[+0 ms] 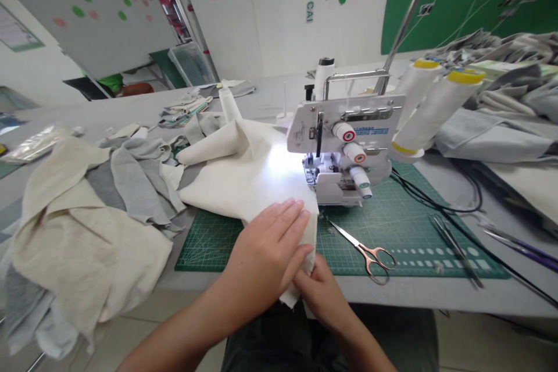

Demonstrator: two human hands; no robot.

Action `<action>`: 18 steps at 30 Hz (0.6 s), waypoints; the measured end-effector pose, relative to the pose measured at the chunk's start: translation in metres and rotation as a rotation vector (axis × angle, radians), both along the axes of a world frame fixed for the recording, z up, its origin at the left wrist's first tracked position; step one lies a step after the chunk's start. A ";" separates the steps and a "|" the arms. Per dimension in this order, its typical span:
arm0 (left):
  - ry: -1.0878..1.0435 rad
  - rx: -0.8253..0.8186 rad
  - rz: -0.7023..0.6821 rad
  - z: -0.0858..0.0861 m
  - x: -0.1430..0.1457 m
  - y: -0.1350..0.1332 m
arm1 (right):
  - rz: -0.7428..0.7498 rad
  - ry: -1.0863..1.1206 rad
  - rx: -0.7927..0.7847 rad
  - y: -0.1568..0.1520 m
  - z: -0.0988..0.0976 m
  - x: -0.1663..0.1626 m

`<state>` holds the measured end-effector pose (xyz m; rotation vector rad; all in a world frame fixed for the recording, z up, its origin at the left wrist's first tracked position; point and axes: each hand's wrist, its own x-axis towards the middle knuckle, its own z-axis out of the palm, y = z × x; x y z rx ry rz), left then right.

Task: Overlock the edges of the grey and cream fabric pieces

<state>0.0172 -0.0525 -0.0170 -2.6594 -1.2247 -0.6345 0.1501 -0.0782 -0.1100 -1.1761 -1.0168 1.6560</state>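
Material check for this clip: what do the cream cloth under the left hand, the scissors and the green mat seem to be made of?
Cream cloth: matte textile, perhaps cotton, draping in soft folds; fibre uncertain.
Scissors: apparently metal, with shiny silvery blades and glossy copper-coloured handles.
Green mat: probably plastic, a thin flat sheet with a printed pale grid.

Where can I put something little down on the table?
On the green mat: between the scissors and the tweezers, and a patch left of the left hand, in front of the cream cloth. It's crowded at the left, with piled fabric, and beside the sewing machine, where thread spools stand.
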 end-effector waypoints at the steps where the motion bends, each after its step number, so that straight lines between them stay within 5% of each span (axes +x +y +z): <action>1: 0.010 -0.006 0.006 0.000 -0.001 -0.004 | 0.010 0.008 0.014 0.000 0.000 0.000; 18: -0.021 0.045 0.065 -0.011 0.004 0.010 | 0.139 0.102 0.155 0.004 -0.008 -0.002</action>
